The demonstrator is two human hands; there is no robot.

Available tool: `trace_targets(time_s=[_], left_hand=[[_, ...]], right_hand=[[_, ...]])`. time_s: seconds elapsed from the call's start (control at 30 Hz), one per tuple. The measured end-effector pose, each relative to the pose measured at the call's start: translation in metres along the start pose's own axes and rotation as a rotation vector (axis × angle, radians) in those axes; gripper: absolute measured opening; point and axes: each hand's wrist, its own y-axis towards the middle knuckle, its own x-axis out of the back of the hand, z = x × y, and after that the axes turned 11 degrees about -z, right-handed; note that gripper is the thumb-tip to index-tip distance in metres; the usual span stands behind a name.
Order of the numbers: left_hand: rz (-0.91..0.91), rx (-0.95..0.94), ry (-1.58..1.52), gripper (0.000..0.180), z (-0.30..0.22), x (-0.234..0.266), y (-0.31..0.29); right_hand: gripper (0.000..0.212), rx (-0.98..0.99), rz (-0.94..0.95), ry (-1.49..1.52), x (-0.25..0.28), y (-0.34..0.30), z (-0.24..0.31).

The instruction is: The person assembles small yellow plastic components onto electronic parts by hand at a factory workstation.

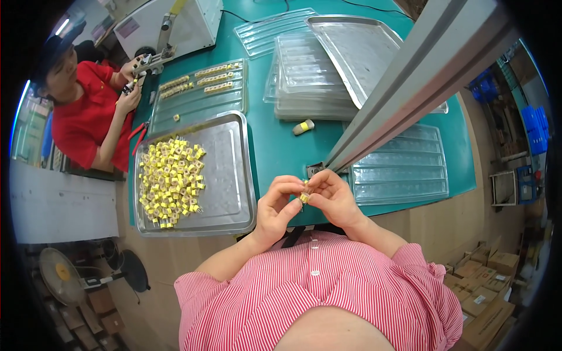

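Close in front of my body, over the table's near edge, both hands meet at the fingertips. A small yellow-taped coil component [305, 198] with thin metal pins is pinched between them. My left hand [273, 209] has thumb and fingers closed on its left side. From the other side my right hand [337, 202] grips it with thumb and forefinger. A second bit of yellow shows just above, between the fingertips; whether it is a separate piece I cannot tell. Left of my hands, a metal tray [227, 175] holds a heap of similar yellow coil components [171, 181].
A metal post [404, 93] rises beside my right hand. Clear plastic trays [401, 167] lie right of it; more are stacked behind, under a metal tray [357, 50]. A yellow-banded roll [303, 127] and red-handled pliers [139, 131] lie on the green table. A co-worker [88, 111] works at left.
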Motion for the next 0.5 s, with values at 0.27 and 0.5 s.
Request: trace_targets(time_s=[0.27,0.5], left_hand=[[-0.076,0.248,-0.179,0.015,-0.0034,-0.0017,0.0002],[-0.083,0.312,-0.293,0.020,-0.0037,-0.0034,0.0003]], right_hand=[[0.020,0.086,0.041,-0.148,-0.0015,-0.0033,0.0038],[0.020,0.098,0.034,-0.058,0.0018,0.0002,-0.0030]])
